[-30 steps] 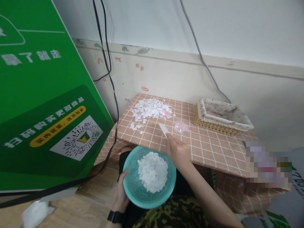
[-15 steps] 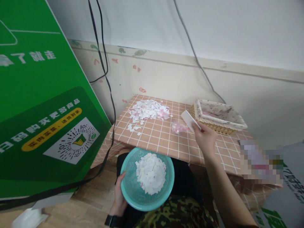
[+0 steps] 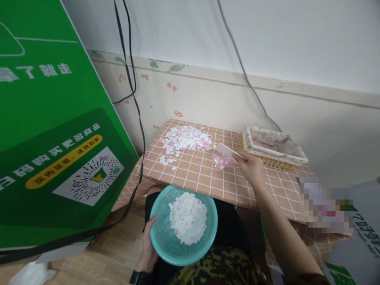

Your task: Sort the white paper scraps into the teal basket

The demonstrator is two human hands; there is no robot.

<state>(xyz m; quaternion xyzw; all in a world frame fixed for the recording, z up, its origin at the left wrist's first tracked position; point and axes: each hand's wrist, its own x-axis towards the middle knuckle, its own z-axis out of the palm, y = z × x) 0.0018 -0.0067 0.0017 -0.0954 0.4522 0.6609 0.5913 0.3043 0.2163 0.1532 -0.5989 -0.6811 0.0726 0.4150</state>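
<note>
My left hand (image 3: 149, 247) grips the left rim of a round teal plastic colander (image 3: 162, 231), which rests over my lap. Inside it lies a heap of small white paper pieces (image 3: 190, 217), a few marked pink. Above the table, my right hand (image 3: 251, 168) is closed on the right end of a flat white card (image 3: 226, 150). The card is tilted, and what it is made of I cannot tell. Just below it lies a clear pink plastic packet (image 3: 221, 161). A pile of white paper pieces (image 3: 185, 137) spreads at the table's back left, with a smaller scatter (image 3: 166, 160) in front.
A wicker basket (image 3: 267, 162) with a patterned cloth lining stands at the back right of the checked tablecloth (image 3: 192, 174). A green panel (image 3: 74, 99) rises at left, with black cables (image 3: 135, 91) hanging beside it. A blurred-out item (image 3: 320, 202) lies at right.
My right hand has moved left with the white card, which now lies flatter over the pink packet. My left hand and the colander have hardly moved.
</note>
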